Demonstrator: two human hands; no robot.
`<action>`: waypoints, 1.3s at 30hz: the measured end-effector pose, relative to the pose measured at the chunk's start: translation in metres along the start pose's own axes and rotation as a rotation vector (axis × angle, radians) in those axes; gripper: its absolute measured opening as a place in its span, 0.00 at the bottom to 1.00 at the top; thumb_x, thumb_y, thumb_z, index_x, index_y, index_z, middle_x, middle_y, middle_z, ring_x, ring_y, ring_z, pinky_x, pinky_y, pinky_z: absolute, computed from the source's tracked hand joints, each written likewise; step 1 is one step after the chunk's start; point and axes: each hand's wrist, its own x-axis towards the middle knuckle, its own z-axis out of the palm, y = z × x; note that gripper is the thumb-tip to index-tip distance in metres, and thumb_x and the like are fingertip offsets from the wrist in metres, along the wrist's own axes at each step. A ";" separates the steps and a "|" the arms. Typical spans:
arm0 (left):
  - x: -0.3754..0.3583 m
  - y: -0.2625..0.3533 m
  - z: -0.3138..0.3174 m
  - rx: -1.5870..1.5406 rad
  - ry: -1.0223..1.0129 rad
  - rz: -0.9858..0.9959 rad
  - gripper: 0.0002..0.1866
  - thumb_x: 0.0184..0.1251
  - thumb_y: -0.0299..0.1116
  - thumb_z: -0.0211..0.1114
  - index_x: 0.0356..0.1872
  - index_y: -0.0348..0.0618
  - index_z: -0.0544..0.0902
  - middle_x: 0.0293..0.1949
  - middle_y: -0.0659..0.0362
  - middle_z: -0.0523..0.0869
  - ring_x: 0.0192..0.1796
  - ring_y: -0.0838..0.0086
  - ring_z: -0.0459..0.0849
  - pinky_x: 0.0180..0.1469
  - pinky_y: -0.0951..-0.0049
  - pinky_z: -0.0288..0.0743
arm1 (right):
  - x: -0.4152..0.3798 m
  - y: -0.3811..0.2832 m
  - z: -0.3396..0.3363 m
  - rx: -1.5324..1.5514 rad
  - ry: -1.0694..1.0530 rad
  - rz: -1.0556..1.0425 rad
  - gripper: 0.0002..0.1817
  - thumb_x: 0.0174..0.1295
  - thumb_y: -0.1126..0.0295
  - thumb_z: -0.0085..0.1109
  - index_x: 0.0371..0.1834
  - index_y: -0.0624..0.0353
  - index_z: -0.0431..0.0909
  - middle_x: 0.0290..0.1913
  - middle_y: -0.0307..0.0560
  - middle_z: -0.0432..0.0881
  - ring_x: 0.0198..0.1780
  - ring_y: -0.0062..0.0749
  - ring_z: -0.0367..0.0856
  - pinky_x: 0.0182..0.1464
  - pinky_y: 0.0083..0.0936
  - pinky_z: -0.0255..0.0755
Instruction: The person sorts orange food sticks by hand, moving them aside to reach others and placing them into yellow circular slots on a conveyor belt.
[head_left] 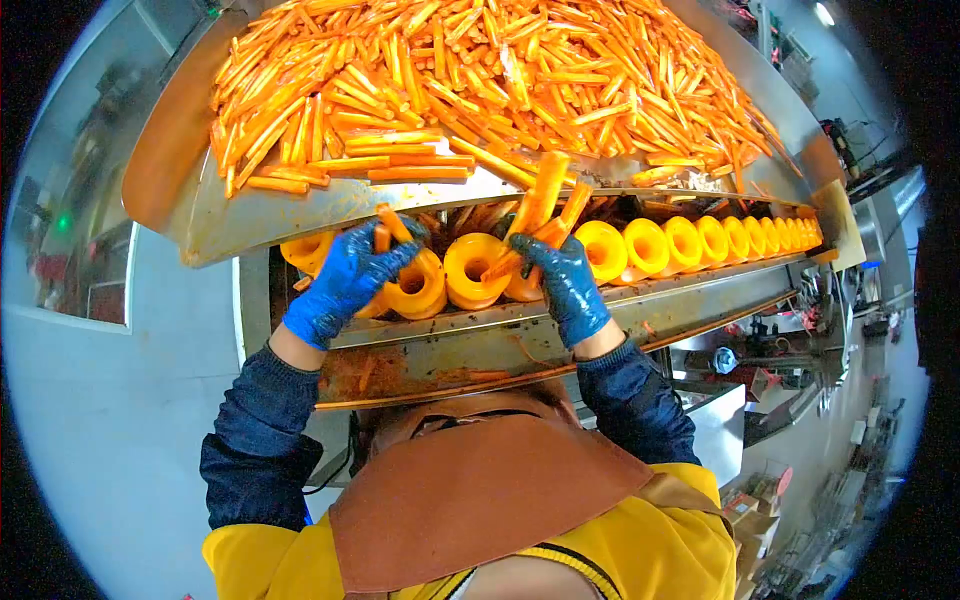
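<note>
Both my hands wear blue gloves. My left hand is closed around short orange sticks, just above a yellow funnel-shaped cup at the left of the row. My right hand grips several orange sticks, whose upper ends point up toward the tray; their lower ends reach beside another yellow cup. Between my hands that cup shows a dark, round opening. More yellow cups run in a line to the right of my right hand.
A large heap of orange sticks lies on a metal tray beyond the cups. A metal ledge with orange stains runs along the near side. Boxes stand on the floor at the lower right.
</note>
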 end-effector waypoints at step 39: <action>-0.017 -0.023 -0.031 -0.154 0.081 0.147 0.20 0.62 0.29 0.66 0.56 0.38 0.77 0.51 0.58 0.82 0.53 0.75 0.77 0.56 0.73 0.72 | -0.003 -0.059 0.089 -0.474 -0.350 -0.375 0.08 0.61 0.68 0.63 0.40 0.58 0.82 0.30 0.42 0.82 0.30 0.23 0.78 0.34 0.21 0.73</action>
